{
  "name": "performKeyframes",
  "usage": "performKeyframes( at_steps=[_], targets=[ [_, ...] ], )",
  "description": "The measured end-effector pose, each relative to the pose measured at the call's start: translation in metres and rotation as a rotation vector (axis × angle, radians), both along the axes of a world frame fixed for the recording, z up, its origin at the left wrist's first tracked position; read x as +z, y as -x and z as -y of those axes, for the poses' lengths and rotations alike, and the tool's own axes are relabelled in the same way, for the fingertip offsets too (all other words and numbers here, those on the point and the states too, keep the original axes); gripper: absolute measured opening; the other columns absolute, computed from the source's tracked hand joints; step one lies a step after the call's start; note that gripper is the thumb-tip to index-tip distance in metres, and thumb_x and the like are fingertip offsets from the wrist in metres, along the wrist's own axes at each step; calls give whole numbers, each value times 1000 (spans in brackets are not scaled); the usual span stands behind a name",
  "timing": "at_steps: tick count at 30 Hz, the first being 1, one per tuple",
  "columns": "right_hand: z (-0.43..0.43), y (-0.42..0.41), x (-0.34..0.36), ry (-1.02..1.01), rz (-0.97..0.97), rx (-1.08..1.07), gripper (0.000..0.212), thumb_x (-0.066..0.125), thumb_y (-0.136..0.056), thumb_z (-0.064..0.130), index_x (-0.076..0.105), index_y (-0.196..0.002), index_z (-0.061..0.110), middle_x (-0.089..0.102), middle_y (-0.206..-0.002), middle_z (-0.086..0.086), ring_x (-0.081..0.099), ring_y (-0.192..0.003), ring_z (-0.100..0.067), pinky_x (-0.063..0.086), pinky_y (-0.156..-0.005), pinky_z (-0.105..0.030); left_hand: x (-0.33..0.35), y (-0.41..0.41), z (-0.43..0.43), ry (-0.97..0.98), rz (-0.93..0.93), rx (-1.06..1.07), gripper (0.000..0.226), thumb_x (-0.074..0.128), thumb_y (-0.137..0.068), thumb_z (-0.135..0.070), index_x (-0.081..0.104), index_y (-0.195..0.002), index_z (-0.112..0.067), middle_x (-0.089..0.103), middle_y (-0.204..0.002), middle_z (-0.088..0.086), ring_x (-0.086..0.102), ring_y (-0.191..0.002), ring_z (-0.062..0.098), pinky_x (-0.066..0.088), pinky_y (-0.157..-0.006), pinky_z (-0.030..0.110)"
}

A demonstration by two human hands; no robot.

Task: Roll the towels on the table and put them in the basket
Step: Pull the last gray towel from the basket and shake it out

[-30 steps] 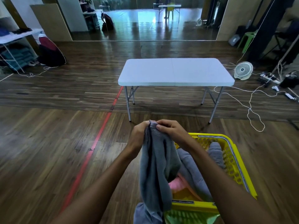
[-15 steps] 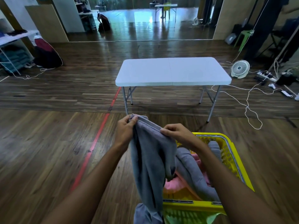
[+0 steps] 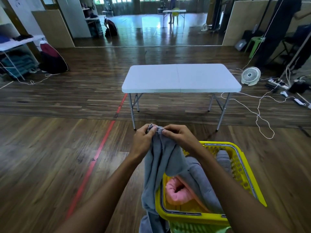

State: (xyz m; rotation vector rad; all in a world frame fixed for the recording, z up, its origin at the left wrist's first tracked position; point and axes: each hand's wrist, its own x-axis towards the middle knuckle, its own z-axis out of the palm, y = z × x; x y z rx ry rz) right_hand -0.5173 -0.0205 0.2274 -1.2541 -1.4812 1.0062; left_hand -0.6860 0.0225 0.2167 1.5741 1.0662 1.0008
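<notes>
Both at once, your left hand (image 3: pixel 143 140) and right hand (image 3: pixel 179 137) are pinching the top edge of the towel (image 3: pixel 161 163), fingers (image 3: pixel 169 131) curled on it. It is draping over the basket (image 3: pixel 244 179).

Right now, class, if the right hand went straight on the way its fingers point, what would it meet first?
The left hand: the right hand points leftward along the grey towel edge both pinch, and the two look nearly touching, though depth is unclear.

The towel (image 3: pixel 159 165) runs off the bottom edge; its top hem vanishes inside left hand (image 3: pixel 144 140) and right hand (image 3: pixel 178 135). The right arm (image 3: pixel 235 199) covers part of the basket (image 3: pixel 240 170); the half-buried pink towel (image 3: pixel 175 190) is perhaps rolled.
</notes>
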Motion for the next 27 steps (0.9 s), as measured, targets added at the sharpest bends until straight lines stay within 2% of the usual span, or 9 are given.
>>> performKeyframes(
  at_steps=[5, 8, 12, 14, 16, 21, 24, 25, 27],
  targets=[
    [3, 4, 2, 42, -83, 18, 24, 57, -95, 10, 68, -114, 0, 70, -110, -12, 64, -103, -14, 51, -89, -25, 7, 5, 7, 37, 61, -130, 14, 63, -93, -24, 71, -100, -14, 73, -96, 2, 67, -95, 14, 53, -81, 27],
    [3, 4, 4, 120, -132, 71, 26, 53, -95, 5, 65, -117, -1, 68, -115, -15, 63, -103, -13, 50, -90, -25, 7, 9, 6, 8, 83, -127, 11, 65, -91, -18, 73, -97, -13, 73, -95, 5, 67, -93, 17, 53, -81, 29],
    [2, 5, 1, 102, -16, 25, 19, 57, -94, 7, 65, -111, 1, 68, -104, -14, 61, -95, -13, 50, -85, -30, 7, 8, 4, 14, 69, -129, 13, 64, -91, -15, 74, -96, -9, 73, -93, 9, 68, -93, 26, 54, -81, 35],
    [1, 6, -4, 103, -44, -24, 12, 63, -91, 10, 61, -101, 5, 64, -91, -10, 58, -86, -14, 48, -77, -32, 5, 8, 3, 12, 65, -118, 13, 63, -91, -12, 74, -98, -7, 73, -93, 9, 68, -90, 22, 54, -79, 31],
    [0, 2, -6, 123, -101, -49, 16, 69, -88, 13, 57, -98, 8, 61, -86, -9, 56, -81, -15, 45, -72, -30, 4, 10, 4, -1, 74, -90, 13, 62, -92, -10, 74, -97, -6, 74, -92, 8, 68, -86, 16, 53, -75, 26],
    [9, -22, -19, 213, 46, 44, 15, 65, -92, 21, 69, -85, 9, 60, -75, 2, 51, -74, -7, 41, -68, -26, 10, 31, -15, 28, 114, 64, 15, 63, -91, -11, 74, -84, -19, 71, -75, -9, 60, -71, 4, 46, -66, 21],
    [16, -38, -29, 210, 29, -28, 15, 63, -93, 22, 71, -85, 12, 65, -79, 1, 57, -76, -6, 47, -71, -37, 15, 45, -28, 43, 147, 127, 13, 63, -91, -10, 73, -84, -15, 68, -72, -8, 58, -68, 4, 45, -65, 20],
    [15, -39, -27, 181, 33, -40, 14, 62, -94, 21, 72, -87, 12, 66, -80, 0, 57, -77, -5, 48, -72, -37, 17, 47, -29, 34, 131, 117, 13, 62, -91, -10, 72, -84, -13, 68, -72, -6, 58, -67, 3, 45, -64, 18],
    [10, -31, -18, 101, 51, -28, 14, 61, -94, 17, 71, -91, 8, 67, -83, -1, 57, -80, -4, 47, -74, -27, 17, 45, -29, 28, 90, 68, 12, 61, -92, -12, 72, -88, -7, 70, -78, 1, 60, -70, 5, 47, -67, 19]
  ],
)
